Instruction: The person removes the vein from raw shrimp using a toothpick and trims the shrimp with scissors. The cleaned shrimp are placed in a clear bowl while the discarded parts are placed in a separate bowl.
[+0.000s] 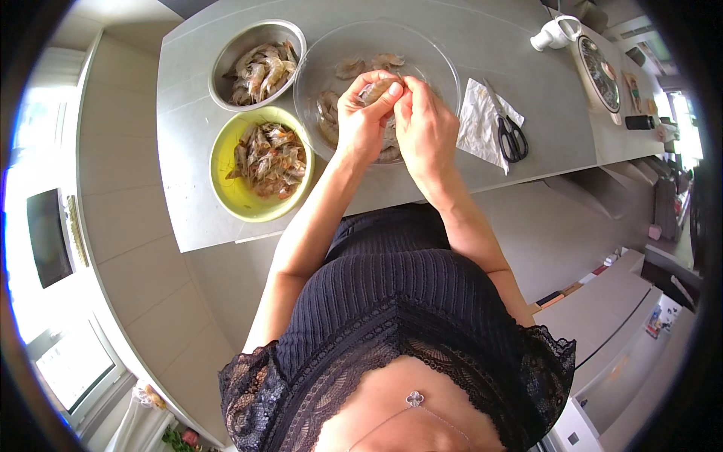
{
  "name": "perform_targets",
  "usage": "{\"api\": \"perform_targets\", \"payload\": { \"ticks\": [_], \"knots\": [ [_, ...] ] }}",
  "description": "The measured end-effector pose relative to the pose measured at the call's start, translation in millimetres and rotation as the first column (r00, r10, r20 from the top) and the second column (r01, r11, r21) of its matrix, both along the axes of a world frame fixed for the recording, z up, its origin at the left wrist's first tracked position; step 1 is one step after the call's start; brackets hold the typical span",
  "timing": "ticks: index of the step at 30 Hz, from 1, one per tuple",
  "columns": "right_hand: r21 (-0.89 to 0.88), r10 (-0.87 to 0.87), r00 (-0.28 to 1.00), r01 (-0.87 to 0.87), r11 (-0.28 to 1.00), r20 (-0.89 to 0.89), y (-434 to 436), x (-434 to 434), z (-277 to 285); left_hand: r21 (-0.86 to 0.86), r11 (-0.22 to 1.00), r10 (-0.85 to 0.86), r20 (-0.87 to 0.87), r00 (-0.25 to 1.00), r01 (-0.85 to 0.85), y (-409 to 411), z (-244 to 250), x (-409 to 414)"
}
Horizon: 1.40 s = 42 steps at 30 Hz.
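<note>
My left hand (pixel 364 118) and my right hand (pixel 427 127) meet over a large clear glass bowl (pixel 317 63). Between their fingertips they hold a grey raw shrimp (pixel 382 89), pinched from both sides. Several shrimp (pixel 350 68) lie spread in the glass bowl, partly hidden beneath my hands. To its left, a stainless steel bowl (pixel 237 50) holds a heap of grey shrimp (pixel 262 73) that look whole. Nearer to me stands a yellow-green bowl (pixel 227 144) with a pile of shrimp heads and shells (pixel 270 158).
Right of the glass bowl, black-handled scissors (pixel 512 140) rest partly on a crumpled white paper towel (pixel 477 129). Farther right are a white pitcher (pixel 553 35), an electric pan with a glass lid (pixel 600 73) and a black cylindrical container (pixel 640 122). The grey countertop (pixel 186 141) has its front edge close to my body.
</note>
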State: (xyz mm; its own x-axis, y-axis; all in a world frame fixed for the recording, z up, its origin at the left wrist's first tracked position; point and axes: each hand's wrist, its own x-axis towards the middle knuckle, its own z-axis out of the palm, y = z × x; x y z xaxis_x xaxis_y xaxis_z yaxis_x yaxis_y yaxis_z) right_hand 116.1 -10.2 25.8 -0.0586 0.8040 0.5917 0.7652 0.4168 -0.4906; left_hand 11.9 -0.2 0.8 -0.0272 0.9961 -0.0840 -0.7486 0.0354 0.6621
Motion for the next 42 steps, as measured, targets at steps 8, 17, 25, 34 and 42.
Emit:
{"api": "perform_targets", "payload": {
  "ticks": [8,17,25,34,42],
  "knots": [
    [-0.025,-0.024,0.994,0.021,0.999,-0.111,-1.7,-7.1,-3.4,0.034,0.999,0.022,0.106,0.994,-0.026,-1.8,0.1,5.3],
    [0.041,0.001,0.981,0.007,0.999,-0.193,4.8,-6.8,-3.6,0.007,0.999,0.030,0.166,0.986,-0.032,-3.8,1.0,7.5],
    [-0.063,0.060,0.946,-0.084,0.994,-0.319,9.0,1.5,-1.8,0.048,0.999,0.000,0.177,0.984,-0.009,-2.7,-0.5,4.2],
    [-0.298,0.070,0.755,-0.340,0.892,-0.652,6.9,9.1,10.3,0.045,0.998,-0.042,0.206,0.978,0.033,-1.1,-5.6,0.4],
    [-0.280,-0.006,0.444,-0.554,0.784,-0.896,10.0,13.6,12.9,0.023,0.999,-0.053,0.237,0.970,0.049,-2.4,-3.1,-0.1]
  ]
}}
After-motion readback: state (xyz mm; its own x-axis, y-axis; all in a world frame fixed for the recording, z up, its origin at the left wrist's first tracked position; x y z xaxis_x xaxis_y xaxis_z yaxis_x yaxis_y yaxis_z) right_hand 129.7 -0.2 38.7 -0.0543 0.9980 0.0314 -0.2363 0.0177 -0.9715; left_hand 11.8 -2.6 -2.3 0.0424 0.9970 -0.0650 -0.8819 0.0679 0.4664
